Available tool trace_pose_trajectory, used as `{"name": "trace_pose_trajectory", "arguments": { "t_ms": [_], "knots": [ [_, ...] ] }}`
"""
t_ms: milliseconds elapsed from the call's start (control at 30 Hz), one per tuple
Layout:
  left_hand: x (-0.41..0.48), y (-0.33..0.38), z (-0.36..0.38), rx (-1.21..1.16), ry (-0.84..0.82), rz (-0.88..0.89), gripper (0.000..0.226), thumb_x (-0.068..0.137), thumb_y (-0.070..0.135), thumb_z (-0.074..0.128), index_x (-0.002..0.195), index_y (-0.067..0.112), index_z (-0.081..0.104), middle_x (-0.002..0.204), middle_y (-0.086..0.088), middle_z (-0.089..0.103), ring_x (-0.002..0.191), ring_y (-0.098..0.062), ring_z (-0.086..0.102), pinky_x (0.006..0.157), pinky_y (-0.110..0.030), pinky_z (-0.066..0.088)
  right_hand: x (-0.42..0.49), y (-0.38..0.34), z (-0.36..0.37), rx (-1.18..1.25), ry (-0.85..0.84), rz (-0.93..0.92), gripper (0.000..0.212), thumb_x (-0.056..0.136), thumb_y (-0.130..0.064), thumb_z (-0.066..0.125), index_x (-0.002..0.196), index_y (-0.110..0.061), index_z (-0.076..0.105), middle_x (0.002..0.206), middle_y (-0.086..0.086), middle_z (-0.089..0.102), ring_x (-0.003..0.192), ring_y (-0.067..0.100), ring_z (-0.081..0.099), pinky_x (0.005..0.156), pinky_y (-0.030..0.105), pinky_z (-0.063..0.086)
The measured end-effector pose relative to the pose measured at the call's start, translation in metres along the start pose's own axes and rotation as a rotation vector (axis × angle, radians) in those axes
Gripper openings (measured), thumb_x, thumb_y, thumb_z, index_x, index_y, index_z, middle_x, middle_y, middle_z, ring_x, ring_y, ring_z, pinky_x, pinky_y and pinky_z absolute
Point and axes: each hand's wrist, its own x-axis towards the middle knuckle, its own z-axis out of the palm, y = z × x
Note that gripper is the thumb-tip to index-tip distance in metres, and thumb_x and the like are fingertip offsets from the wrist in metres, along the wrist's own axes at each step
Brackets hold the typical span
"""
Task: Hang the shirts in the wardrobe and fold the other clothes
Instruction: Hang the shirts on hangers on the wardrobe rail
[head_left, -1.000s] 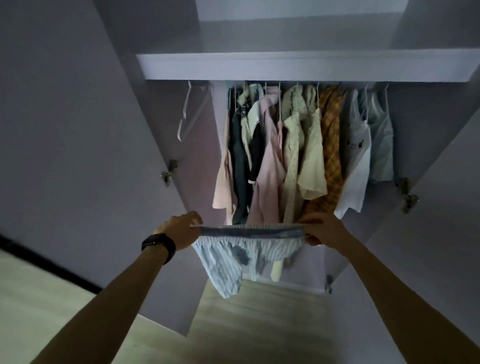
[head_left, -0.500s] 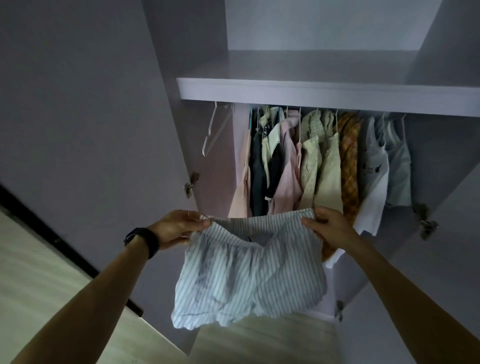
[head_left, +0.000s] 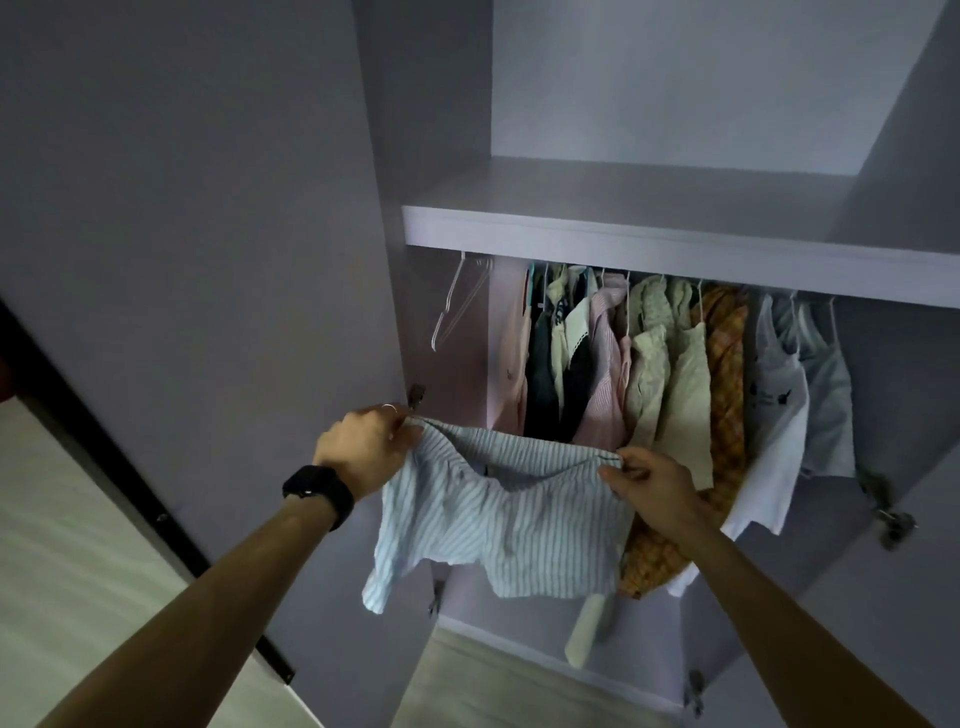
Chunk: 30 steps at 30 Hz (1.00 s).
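Shaken out! The striped shorts (head_left: 498, 525) hang flat below both hands, their waistband slack where it was stretched taut a second ago. The left hand (head_left: 366, 447) and right hand (head_left: 649, 480) each pinch a waistband corner, with the hung shirts (head_left: 649, 364) just beyond. Folding looks next.

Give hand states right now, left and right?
Left hand: closed, pinching the waistband of the light blue striped fabric shorts.
Right hand: closed, pinching the same waistband's other end.
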Motion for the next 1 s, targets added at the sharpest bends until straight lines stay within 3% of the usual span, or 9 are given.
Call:
{"name": "trace_pose_trajectory", "arguments": {
  "t_ms": [167,333,400,467,533,600,733,867,1000],
  "knots": [
    [0.004,0.009,-0.011,0.251,0.166,0.088,0.03,0.098,0.042,0.044,0.102,0.024,0.067,0.1,0.001,0.07,0.09,-0.033,0.065,0.081,-0.04,0.05,0.026,-0.006,0.014,-0.057,-0.085,-0.041,0.009,0.089,-0.031,0.075,0.085,-0.032,0.066,0.073,-0.016,0.07,0.072,0.003,0.067,0.074,0.037,0.057],
    [0.016,0.011,-0.015,0.578,0.403,0.154,0.013,0.081,0.028,0.065,0.083,0.015,0.071,0.076,-0.002,0.067,0.077,-0.031,0.06,0.079,-0.041,0.042,0.074,-0.021,0.035,-0.103,-0.192,-0.141,0.021,0.092,-0.023,0.071,0.112,-0.023,0.068,0.102,-0.018,0.067,0.096,0.01,0.068,0.088,0.03,0.053],
    [0.025,0.007,-0.017,0.666,0.42,0.184,0.014,0.078,0.018,0.066,0.09,0.012,0.071,0.09,-0.009,0.07,0.094,-0.036,0.063,0.093,-0.048,0.037,0.095,-0.037,0.045,-0.126,-0.232,-0.208,0.025,0.094,-0.025,0.068,0.118,-0.022,0.064,0.107,-0.015,0.064,0.098,0.013,0.066,0.086,0.032,0.053],
    [0.03,0.01,-0.022,0.793,0.352,0.121,0.034,0.087,0.017,0.046,0.11,0.01,0.07,0.123,-0.017,0.065,0.129,-0.042,0.05,0.113,-0.059,0.019,0.119,-0.054,0.057,-0.128,-0.251,-0.265,0.028,0.095,-0.028,0.066,0.122,-0.023,0.061,0.111,-0.012,0.062,0.101,0.015,0.065,0.084,0.032,0.052],
    [0.035,0.009,-0.02,1.027,0.262,0.102,0.047,0.099,0.02,0.032,0.143,0.015,0.047,0.161,-0.017,0.027,0.151,-0.044,0.006,0.114,-0.063,-0.018,0.142,-0.075,0.071,-0.093,-0.245,-0.284,0.032,0.095,-0.029,0.066,0.125,-0.022,0.06,0.116,-0.008,0.063,0.104,0.016,0.065,0.085,0.028,0.049],
    [0.042,-0.001,-0.019,1.145,0.162,0.085,0.051,0.103,0.02,0.029,0.154,0.015,0.028,0.166,-0.017,-0.003,0.148,-0.045,-0.017,0.101,-0.062,-0.035,0.165,-0.092,0.089,-0.062,-0.238,-0.27,0.034,0.095,-0.031,0.065,0.127,-0.02,0.06,0.125,-0.004,0.064,0.111,0.02,0.063,0.092,0.028,0.049],
    [0.056,-0.037,-0.018,1.088,0.409,0.152,0.044,0.088,0.013,0.046,0.128,0.008,0.063,0.156,-0.019,0.036,0.147,-0.048,0.019,0.119,-0.06,-0.014,0.206,-0.118,0.128,-0.023,-0.228,-0.143,0.04,0.097,-0.039,0.062,0.131,-0.019,0.057,0.134,0.001,0.063,0.123,0.025,0.058,0.101,0.03,0.045],
    [0.065,-0.064,-0.003,1.103,0.544,0.161,0.068,0.09,0.022,0.055,0.154,0.014,0.034,0.164,-0.012,0.016,0.151,-0.038,-0.006,0.12,-0.056,-0.015,0.245,-0.127,0.181,-0.011,-0.163,-0.078,0.043,0.099,-0.039,0.057,0.132,-0.011,0.058,0.134,0.01,0.062,0.125,0.031,0.056,0.1,0.031,0.044],
    [0.077,-0.079,-0.002,1.092,0.652,0.23,0.057,0.099,0.031,0.046,0.153,0.015,0.038,0.163,-0.013,0.021,0.152,-0.039,0.009,0.122,-0.056,-0.006,0.273,-0.128,0.227,0.109,-0.062,-0.009,0.041,0.101,-0.042,0.053,0.115,-0.006,0.066,0.126,0.016,0.066,0.119,0.035,0.06,0.093,0.032,0.046]
  ]
}}
